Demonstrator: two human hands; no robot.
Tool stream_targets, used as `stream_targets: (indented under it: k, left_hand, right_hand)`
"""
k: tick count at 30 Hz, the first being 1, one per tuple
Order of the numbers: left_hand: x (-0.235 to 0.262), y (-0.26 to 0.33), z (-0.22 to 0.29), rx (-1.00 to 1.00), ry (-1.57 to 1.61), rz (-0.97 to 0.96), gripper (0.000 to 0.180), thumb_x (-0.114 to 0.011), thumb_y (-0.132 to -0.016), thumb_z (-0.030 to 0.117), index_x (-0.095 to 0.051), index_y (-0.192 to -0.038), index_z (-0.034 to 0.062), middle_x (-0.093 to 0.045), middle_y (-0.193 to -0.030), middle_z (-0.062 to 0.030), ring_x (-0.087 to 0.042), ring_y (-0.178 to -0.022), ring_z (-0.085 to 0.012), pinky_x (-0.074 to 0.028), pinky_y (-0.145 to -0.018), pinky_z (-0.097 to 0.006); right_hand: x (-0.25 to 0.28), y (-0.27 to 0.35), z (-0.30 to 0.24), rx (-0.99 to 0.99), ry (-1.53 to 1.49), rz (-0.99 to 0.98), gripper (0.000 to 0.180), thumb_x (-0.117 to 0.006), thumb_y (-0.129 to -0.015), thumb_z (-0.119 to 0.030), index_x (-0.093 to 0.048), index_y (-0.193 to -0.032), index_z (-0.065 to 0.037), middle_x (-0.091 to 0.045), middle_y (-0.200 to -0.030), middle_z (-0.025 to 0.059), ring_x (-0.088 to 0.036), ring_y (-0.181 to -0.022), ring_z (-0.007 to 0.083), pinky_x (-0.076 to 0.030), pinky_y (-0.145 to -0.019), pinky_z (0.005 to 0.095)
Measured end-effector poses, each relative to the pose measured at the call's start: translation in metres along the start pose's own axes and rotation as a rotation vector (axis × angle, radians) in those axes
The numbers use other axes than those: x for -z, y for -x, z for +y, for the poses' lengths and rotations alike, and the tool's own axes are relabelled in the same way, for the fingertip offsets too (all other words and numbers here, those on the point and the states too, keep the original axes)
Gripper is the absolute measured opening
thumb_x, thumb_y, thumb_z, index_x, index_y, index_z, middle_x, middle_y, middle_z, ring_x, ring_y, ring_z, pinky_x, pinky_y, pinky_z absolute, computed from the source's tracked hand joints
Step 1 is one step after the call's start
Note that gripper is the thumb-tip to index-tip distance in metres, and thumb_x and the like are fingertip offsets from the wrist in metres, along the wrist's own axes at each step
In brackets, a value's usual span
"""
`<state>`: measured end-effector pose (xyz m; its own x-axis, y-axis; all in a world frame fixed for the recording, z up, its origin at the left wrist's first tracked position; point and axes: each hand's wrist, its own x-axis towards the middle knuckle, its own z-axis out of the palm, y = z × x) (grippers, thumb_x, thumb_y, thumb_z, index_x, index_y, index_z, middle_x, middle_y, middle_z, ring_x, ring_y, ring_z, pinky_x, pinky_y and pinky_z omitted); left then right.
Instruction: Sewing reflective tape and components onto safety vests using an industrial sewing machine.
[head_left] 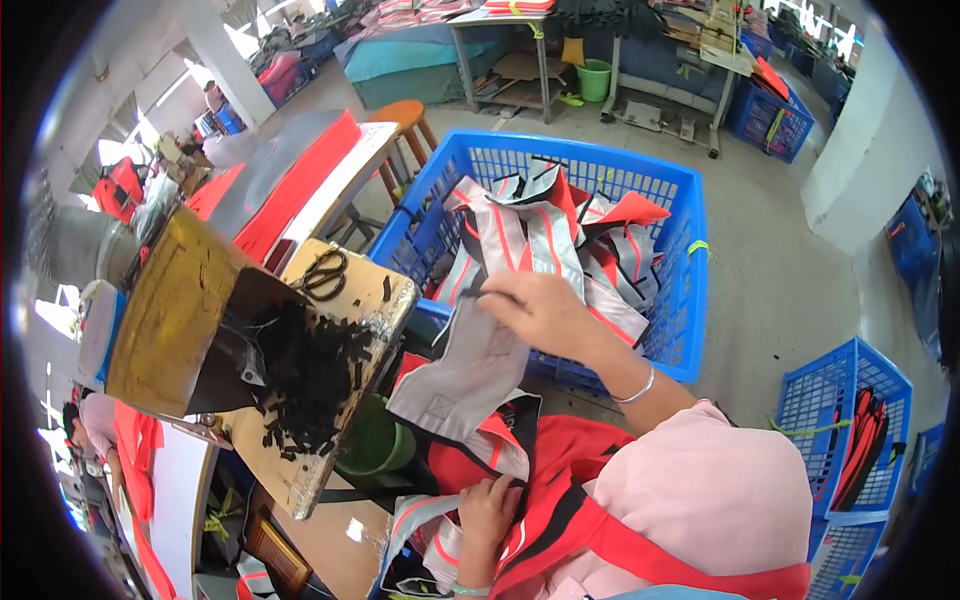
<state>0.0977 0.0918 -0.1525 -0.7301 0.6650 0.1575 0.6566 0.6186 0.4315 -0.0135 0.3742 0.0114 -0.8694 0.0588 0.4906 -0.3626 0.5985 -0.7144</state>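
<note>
My right hand (540,310) is raised over the near rim of a blue plastic crate (600,165) and pinches the top of a grey fabric piece (465,375) that hangs down from it. The crate holds several grey and red reflective fabric pieces (545,235). My left hand (487,512) rests low on a red and grey garment (560,480) in my lap, fingers closed on its edge.
A wooden board (300,470) to my left carries a heap of small black strips (310,375), black scissors (325,272) and a tilted yellow-brown box (175,310). A green bucket (375,445) sits below. More blue crates (850,420) stand at the right; a stool (405,115) and tables lie beyond.
</note>
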Motion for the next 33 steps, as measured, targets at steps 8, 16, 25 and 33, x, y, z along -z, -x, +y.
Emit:
stream_targets:
  k: [8, 16, 25, 33]
  left_hand:
    - [-0.005, -0.015, 0.028, 0.147, 0.046, 0.132, 0.03, -0.071, -0.079, 0.033, -0.057, -0.089, 0.0084, -0.063, -0.073, -0.0108, -0.06, -0.06, -0.0321, -0.045, -0.058, -0.043]
    - [-0.01, -0.024, 0.026, 0.121, 0.035, 0.1, 0.027, -0.069, -0.08, 0.031, -0.06, -0.078, 0.0057, -0.061, -0.061, -0.0153, -0.062, -0.06, -0.0346, -0.045, -0.061, -0.043]
    - [0.022, -0.033, 0.023, 0.129, -0.101, 0.194, 0.033, -0.064, -0.076, 0.011, -0.064, -0.11, 0.0098, -0.061, -0.063, -0.0173, -0.061, -0.06, -0.0348, -0.044, -0.058, -0.047]
    - [0.065, -0.051, 0.043, 0.201, 0.231, 0.479, 0.048, -0.052, -0.08, -0.005, -0.06, -0.126, 0.0098, -0.066, -0.093, -0.0193, -0.057, -0.074, -0.0338, -0.045, -0.07, -0.038]
  right_hand:
    - [0.063, 0.001, -0.017, -0.031, 0.139, 0.396, 0.015, -0.068, -0.086, -0.014, -0.063, -0.094, -0.003, -0.056, -0.067, 0.0056, -0.047, -0.057, 0.0095, -0.038, -0.053, 0.0256]
    - [0.09, 0.006, -0.017, 0.007, 0.163, 0.505, 0.015, -0.069, -0.085, -0.013, -0.064, -0.094, -0.002, -0.056, -0.068, 0.004, -0.047, -0.057, 0.0086, -0.038, -0.052, 0.0241]
    - [0.12, 0.012, -0.04, 0.052, 0.204, 0.629, 0.015, -0.068, -0.085, -0.015, -0.063, -0.092, -0.003, -0.06, -0.076, 0.008, -0.055, -0.065, 0.0176, -0.042, -0.058, 0.0274]
    - [0.178, 0.01, -0.014, 0.111, 0.211, 0.765, 0.02, -0.062, -0.093, -0.021, -0.063, -0.089, -0.002, -0.051, -0.072, -0.0102, -0.042, -0.067, -0.0002, -0.034, -0.058, 0.0161]
